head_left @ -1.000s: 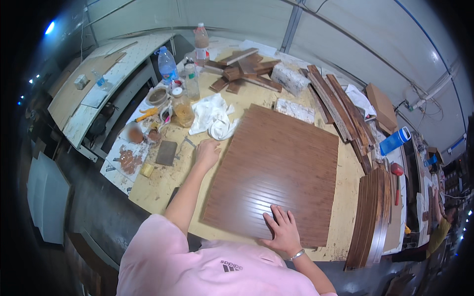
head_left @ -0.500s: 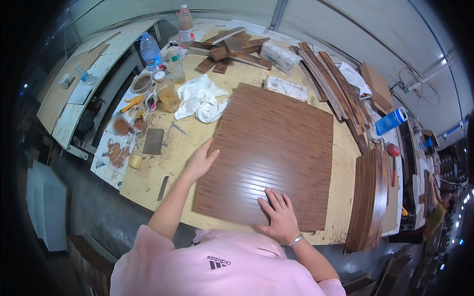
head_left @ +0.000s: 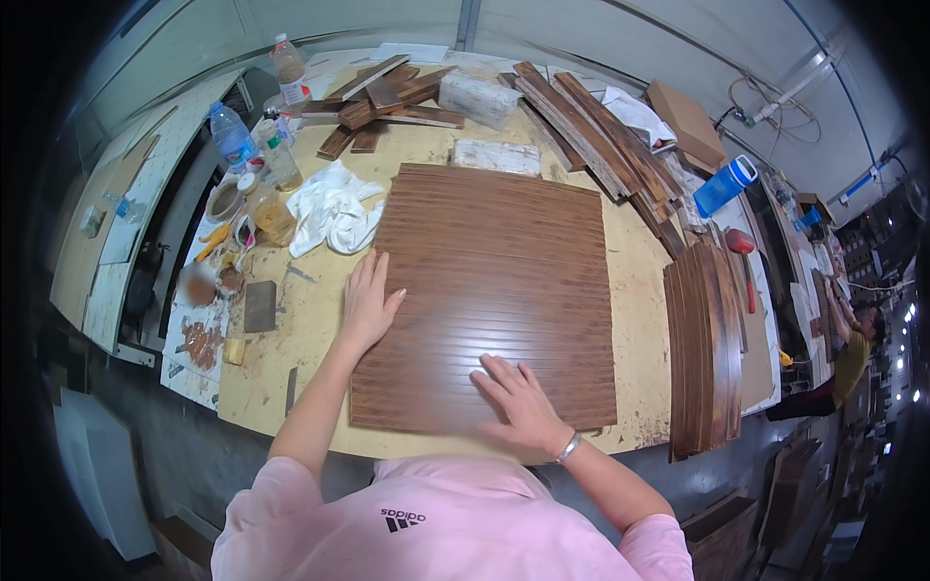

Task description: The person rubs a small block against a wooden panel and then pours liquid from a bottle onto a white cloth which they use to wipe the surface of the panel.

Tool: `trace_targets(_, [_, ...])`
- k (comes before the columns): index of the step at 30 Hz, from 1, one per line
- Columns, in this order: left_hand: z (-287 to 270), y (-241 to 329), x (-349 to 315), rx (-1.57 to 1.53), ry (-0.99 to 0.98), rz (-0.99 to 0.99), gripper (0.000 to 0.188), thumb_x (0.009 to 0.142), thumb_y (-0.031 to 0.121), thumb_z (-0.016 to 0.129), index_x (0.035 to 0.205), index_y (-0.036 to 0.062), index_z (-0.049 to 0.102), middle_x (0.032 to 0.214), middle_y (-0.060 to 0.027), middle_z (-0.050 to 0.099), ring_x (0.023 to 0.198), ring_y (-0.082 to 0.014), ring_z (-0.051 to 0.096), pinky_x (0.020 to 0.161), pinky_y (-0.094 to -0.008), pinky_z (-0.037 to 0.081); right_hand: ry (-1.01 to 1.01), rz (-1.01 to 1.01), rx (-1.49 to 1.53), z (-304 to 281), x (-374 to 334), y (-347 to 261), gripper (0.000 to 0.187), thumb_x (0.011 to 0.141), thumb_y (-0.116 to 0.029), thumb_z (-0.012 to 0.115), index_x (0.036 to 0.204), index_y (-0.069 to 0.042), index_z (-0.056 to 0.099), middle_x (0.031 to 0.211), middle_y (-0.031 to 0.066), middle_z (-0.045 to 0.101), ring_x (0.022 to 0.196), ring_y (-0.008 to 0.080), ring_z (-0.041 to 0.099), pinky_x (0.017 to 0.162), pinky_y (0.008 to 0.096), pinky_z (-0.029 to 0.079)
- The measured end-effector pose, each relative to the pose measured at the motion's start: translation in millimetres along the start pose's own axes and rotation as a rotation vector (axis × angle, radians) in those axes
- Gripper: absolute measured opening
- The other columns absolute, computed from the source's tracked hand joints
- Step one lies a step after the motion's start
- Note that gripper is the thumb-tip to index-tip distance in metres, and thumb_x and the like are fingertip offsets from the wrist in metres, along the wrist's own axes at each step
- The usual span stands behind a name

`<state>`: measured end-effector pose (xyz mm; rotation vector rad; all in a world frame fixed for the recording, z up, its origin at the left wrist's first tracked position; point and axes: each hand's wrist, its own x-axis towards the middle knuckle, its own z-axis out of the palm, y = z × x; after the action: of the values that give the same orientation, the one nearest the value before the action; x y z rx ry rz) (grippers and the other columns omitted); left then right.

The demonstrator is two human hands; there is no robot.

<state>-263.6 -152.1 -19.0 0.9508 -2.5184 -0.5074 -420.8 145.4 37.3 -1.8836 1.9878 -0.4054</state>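
Note:
A square brown wooden panel (head_left: 494,281) with many parallel grooves lies flat on the yellowish work table in front of me. Along its left edge rests my left hand (head_left: 369,308), with the fingers stretched out and the thumb over the panel's surface. My right hand (head_left: 524,405) lies on the panel near its front edge, fingers spread and palm down. Neither hand grips anything. A shine crosses the grooves between the two hands.
Left of the panel are a white cloth (head_left: 334,208), a dark sanding block (head_left: 260,306) and several bottles. Wood strips (head_left: 383,97) are piled behind, near white-wrapped blocks (head_left: 496,157). Stacked slats (head_left: 701,353) and a red-headed mallet (head_left: 740,242) lie right. Another person (head_left: 851,358) works far right.
My view has turned, so the table and panel sit farther left and the panel looks straighter. My left fingers now reach farther along the panel's edge; my right fingers point more leftward.

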Motion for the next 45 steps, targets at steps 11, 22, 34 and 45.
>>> trace_targets(11, [24, 16, 33, 0.309, -0.136, 0.015, 0.064, 0.098, 0.042, 0.053, 0.151, 0.0084, 0.037, 0.16, -0.0166, 0.029, 0.148, -0.032, 0.025, 0.116, -0.0521, 0.027, 0.155, 0.284, -0.241, -18, 37, 109, 0.08, 0.09, -0.047, 0.061, 0.152, -0.004, 0.033, 0.162, 0.021, 0.022, 0.15, 0.0352, 0.02, 0.12, 0.0537, 0.017])
trace_targets(22, [16, 16, 34, 0.183, -0.006, 0.008, 0.057, 0.095, 0.036, 0.059, 0.144, 0.0082, 0.049, 0.156, -0.014, 0.038, 0.145, -0.0305, 0.033, 0.112, -0.0447, 0.034, 0.208, 0.259, -0.269, -11, 38, 108, 0.077, 0.09, -0.047, 0.061, 0.15, -0.003, 0.037, 0.161, 0.0221, 0.025, 0.148, 0.0369, 0.024, 0.119, 0.056, 0.019])
trace_targets(34, [29, 10, 30, 0.152, 0.085, 0.07, 0.048, 0.094, 0.028, 0.061, 0.136, 0.0052, 0.056, 0.148, -0.0146, 0.048, 0.139, -0.0314, 0.042, 0.11, -0.0434, 0.038, 0.263, 0.244, -0.222, -9, 32, 117, 0.075, 0.092, -0.046, 0.057, 0.151, -0.004, 0.037, 0.161, 0.0206, 0.025, 0.15, 0.036, 0.022, 0.121, 0.0543, 0.016])
trace_targets(45, [31, 13, 24, 0.18, 0.136, 0.04, 0.045, 0.093, 0.026, 0.059, 0.133, 0.0072, 0.058, 0.145, -0.0119, 0.051, 0.136, -0.0293, 0.045, 0.107, -0.0432, 0.042, 0.262, 0.265, -0.217, -5, 30, 112, 0.076, 0.089, -0.042, 0.062, 0.149, -0.003, 0.039, 0.161, 0.0199, 0.026, 0.149, 0.0353, 0.022, 0.121, 0.0532, 0.016])
